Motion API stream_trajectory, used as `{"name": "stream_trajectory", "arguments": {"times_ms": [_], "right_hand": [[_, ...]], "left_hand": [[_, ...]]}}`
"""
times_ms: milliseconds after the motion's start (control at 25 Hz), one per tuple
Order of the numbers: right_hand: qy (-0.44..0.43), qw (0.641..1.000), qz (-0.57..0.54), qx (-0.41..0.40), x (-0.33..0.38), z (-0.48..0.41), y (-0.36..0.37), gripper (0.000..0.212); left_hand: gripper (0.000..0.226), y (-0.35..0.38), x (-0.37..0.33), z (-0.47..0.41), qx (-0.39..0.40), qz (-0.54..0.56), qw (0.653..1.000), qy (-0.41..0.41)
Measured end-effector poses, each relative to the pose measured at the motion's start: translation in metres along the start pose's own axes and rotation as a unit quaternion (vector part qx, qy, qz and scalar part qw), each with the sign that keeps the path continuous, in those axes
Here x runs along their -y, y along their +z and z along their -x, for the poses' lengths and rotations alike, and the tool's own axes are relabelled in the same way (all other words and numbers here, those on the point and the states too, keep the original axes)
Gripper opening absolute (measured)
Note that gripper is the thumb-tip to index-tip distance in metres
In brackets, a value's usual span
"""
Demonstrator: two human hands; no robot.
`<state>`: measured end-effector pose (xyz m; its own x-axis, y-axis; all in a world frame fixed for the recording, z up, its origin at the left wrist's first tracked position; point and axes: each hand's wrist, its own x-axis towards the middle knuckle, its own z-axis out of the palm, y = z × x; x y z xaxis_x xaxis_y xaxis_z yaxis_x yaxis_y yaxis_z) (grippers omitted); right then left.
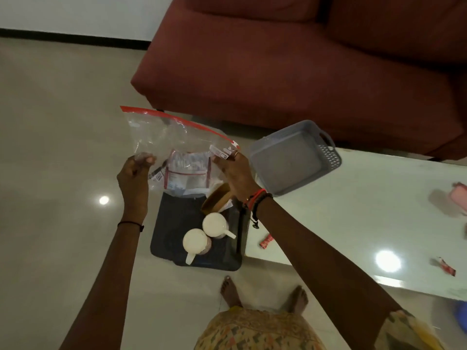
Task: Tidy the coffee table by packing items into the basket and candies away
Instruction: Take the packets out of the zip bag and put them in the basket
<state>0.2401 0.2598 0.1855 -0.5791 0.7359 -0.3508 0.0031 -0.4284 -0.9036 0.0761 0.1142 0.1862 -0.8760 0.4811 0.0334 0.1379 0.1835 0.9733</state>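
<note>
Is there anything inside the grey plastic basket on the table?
No, the grey plastic basket on the white table shows only its bare floor, with nothing lying in it.

Clear red-zip bag (177, 150) held up; grey basket (294, 157) empty on table.

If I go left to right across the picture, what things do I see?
Left hand → plastic bag → right hand → grey basket → pink thing at the table's far right.

Clear bag (161, 137) with red strip, grey basket (290, 162), black tray (171, 231), white mugs (195, 242), maroon sofa (303, 66)
</note>
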Motion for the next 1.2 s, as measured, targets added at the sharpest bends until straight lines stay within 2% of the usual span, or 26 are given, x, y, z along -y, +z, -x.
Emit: {"name": "stream_trajectory", "arguments": {"times_ms": [120, 280, 360, 440, 520, 680, 920, 1120, 1200], "right_hand": [[-0.036, 0.998, -0.029, -0.037, 0.037, 0.027, -0.057, 0.025], [-0.06, 0.99, -0.111, -0.057, 0.075, 0.066, -0.137, 0.028], [-0.054, 0.988, -0.128, -0.07, 0.086, 0.086, -0.178, 0.022], [-0.063, 0.986, -0.135, -0.075, 0.095, 0.108, -0.218, 0.011], [-0.073, 0.985, -0.129, -0.09, 0.1, 0.126, -0.254, 0.009], [-0.073, 0.984, -0.024, -0.158, 0.103, 0.147, -0.313, 0.017], [-0.12, 0.953, 0.157, -0.23, 0.103, 0.172, -0.369, 0.019], [-0.128, 0.936, 0.225, -0.238, 0.105, 0.173, -0.391, 0.007], [-0.121, 0.937, 0.243, -0.219, 0.104, 0.172, -0.397, 0.007]], "left_hand": [[0.01, 0.048, -0.028, 0.029, 0.021, 0.012, 1.0, -0.001], [0.02, 0.11, -0.056, 0.077, 0.057, -0.002, 0.998, 0.004], [0.021, 0.145, -0.068, 0.106, 0.071, 0.002, 0.997, 0.008], [0.013, 0.179, -0.08, 0.135, 0.089, 0.022, 0.996, -0.007], [0.005, 0.209, -0.089, 0.161, 0.103, 0.037, 0.994, -0.029], [0.009, 0.252, -0.095, 0.203, 0.14, 0.031, 0.988, -0.049], [0.024, 0.284, -0.079, 0.24, 0.193, -0.024, 0.978, -0.073], [0.027, 0.293, -0.077, 0.247, 0.266, -0.076, 0.948, -0.157], [0.039, 0.294, -0.079, 0.246, 0.246, -0.132, 0.947, -0.16]]}}
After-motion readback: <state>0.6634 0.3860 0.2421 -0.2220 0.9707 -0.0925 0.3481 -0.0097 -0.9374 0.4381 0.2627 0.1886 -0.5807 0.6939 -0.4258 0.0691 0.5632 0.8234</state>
